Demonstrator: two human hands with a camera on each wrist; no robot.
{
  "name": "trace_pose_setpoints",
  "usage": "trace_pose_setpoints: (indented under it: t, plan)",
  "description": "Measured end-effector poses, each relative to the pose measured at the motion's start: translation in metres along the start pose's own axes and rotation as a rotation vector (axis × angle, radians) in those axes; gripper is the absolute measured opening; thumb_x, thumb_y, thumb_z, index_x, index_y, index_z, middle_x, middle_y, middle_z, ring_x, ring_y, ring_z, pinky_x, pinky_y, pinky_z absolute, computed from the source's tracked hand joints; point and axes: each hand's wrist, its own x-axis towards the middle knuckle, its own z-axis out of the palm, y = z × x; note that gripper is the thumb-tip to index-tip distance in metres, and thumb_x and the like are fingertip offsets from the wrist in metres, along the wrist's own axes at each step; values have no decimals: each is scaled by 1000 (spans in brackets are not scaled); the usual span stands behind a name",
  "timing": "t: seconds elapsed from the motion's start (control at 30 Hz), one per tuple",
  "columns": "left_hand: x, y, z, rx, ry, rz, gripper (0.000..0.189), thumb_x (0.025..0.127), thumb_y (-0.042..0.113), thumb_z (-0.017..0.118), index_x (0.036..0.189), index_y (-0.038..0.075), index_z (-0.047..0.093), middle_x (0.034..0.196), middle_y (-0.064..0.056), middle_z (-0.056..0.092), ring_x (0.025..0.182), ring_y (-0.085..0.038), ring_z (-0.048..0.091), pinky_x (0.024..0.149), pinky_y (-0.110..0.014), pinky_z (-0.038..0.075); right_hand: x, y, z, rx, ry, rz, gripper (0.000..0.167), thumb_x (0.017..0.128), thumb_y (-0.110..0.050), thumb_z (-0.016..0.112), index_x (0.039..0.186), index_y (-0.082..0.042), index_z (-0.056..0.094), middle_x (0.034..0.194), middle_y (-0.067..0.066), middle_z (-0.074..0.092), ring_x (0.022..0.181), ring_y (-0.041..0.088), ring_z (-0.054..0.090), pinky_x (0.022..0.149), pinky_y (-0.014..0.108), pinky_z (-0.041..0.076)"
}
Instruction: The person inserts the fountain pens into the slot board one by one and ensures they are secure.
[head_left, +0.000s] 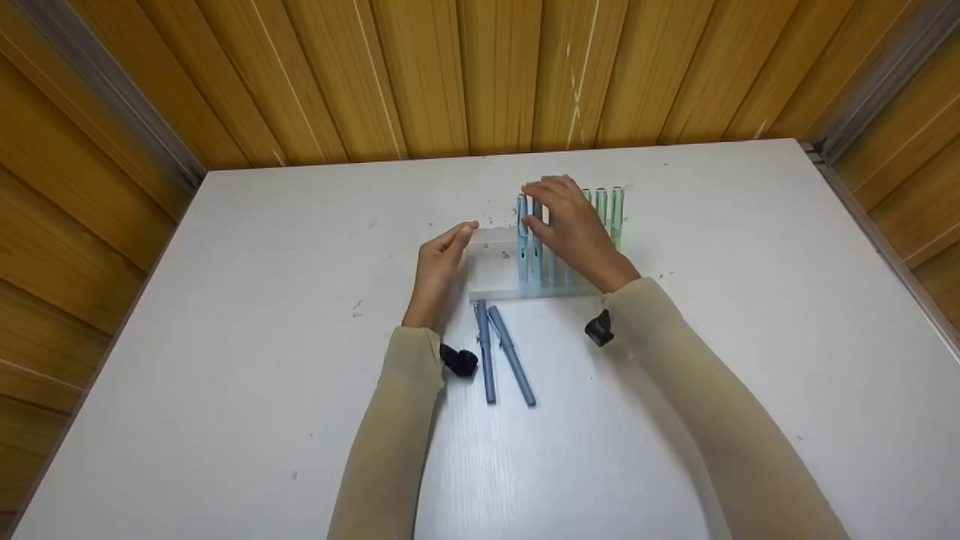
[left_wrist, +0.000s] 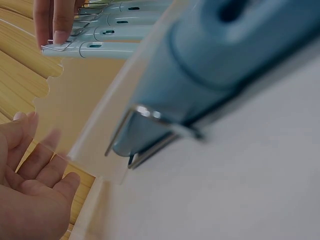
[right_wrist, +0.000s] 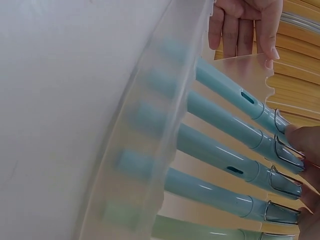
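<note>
A clear plastic pen stand (head_left: 491, 292) holds several upright pens, light blue at its left and green pens (head_left: 617, 210) at its right. My left hand (head_left: 441, 266) grips the stand's upper left corner, some fingers showing through the clear panel (left_wrist: 75, 95) in the left wrist view. The right hand (head_left: 574, 229) pinches the cap end of the leftmost light blue pen (right_wrist: 227, 87), its other fingers close by the neighbouring caps. That pen's lower end sits in the stand's front ledge (right_wrist: 145, 115). Two grey-blue pens (head_left: 486, 360) lie on the table before the stand.
The white table (head_left: 225, 360) carries small dark marks. Behind it rises a yellow wood-panelled wall (head_left: 427, 75), with similar panels on both sides. A black wrist camera (head_left: 459, 361) on the left sleeve hangs right beside the lying pens.
</note>
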Motion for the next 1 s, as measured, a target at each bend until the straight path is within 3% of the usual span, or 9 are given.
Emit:
trace_pose_setpoints:
  t: [0.2,0.43,0.67,1.0]
  plan:
    - [-1,-1,0,5,-2,-9,37,94,45,57,124,24,66,136,8,57,136,-12,44,117,-36,31,-4,0,-3,71,56,-19,38,90,-14,68,126,-7,61,132,11,59,131,26,46,114,39,36]
    - [-1,0,0,26,-2,-11,38,94,46,56,124,24,66,136,7,58,135,-13,44,116,-34,31,-16,-7,-7,116,98,-49,37,90,-10,68,126,-6,62,127,9,62,122,23,53,106,35,45]
    - [1,-1,-1,7,-6,-8,38,94,45,57,123,23,66,135,6,59,134,-12,46,116,-35,32,-31,-13,-3,180,46,-79,33,89,-10,69,121,-4,65,121,11,66,116,24,60,100,36,50]
    - [1,-3,-1,-7,-9,-6,38,93,47,58,122,25,67,133,8,60,134,-12,46,117,-37,31,-50,-21,8,326,-58,-38,28,87,-11,71,113,-3,69,103,12,70,89,21,69,80,32,59]
